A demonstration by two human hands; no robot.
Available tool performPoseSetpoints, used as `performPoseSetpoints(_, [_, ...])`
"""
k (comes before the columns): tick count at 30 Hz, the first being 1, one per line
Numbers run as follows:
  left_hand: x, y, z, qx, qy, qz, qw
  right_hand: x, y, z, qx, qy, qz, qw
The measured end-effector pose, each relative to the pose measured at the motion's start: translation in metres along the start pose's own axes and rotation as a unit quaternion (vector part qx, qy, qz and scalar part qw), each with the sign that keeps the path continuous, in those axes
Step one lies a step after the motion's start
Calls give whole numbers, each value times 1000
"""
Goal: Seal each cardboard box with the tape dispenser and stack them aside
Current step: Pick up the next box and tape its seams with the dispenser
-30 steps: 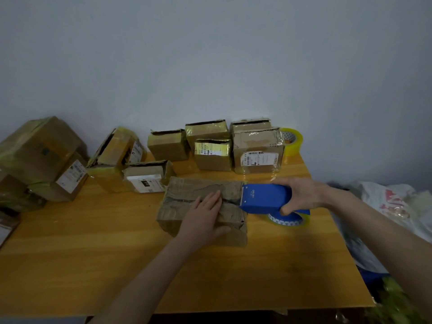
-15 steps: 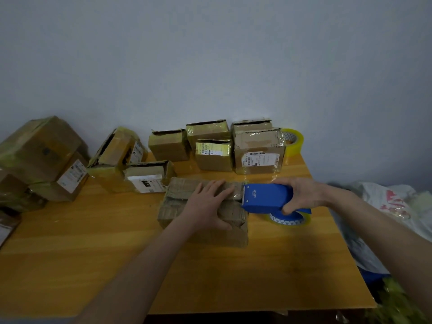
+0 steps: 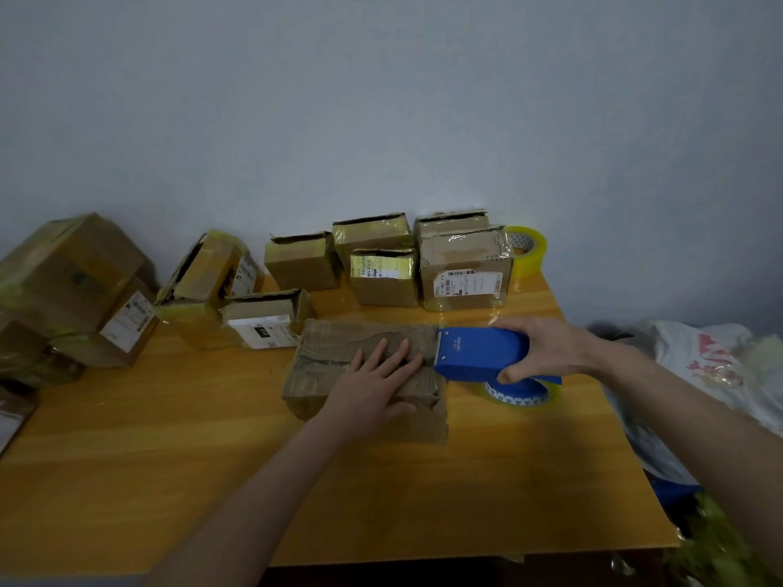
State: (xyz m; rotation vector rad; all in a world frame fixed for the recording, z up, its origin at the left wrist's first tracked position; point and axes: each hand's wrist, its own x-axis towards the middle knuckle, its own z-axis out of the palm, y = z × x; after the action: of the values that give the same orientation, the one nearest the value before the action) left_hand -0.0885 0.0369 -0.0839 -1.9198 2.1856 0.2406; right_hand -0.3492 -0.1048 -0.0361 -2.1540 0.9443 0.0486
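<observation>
Cardboard box [image 3: 334, 347], crumpled and low, lay near the middle of the wooden table [image 3: 169, 459], a little toward the far side. The left hand [image 3: 373, 383] lay flat on its top, fingers straight and slightly spread. The right hand [image 3: 546, 349] gripped the blue tape dispenser [image 3: 478, 353], fingers curled around its body, and the dispenser's front edge touched the box's right end. Smaller boxes [image 3: 383, 275] stood by the wall behind, with a yellowish tape roll [image 3: 529, 247] beside the rightmost one.
</observation>
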Motion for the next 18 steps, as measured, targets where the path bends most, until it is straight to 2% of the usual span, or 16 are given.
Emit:
performPoseSetpoints(3, [-2,3,-1,-2,3,0,1000,-10,12,-1,55,2,-4,998])
performPoseSetpoints(11, [-11,7,-4,-3,5,-15,1000,-25,34,-3,79,-7,16,997])
performPoseSetpoints(15, [-13,12,-4,-4,2,-44,999,-22,31,7,18,-12,30,999])
performPoseSetpoints(18, [-7,29,-7,-16,38,-57,998,-13,22,16,-74,-3,39,996])
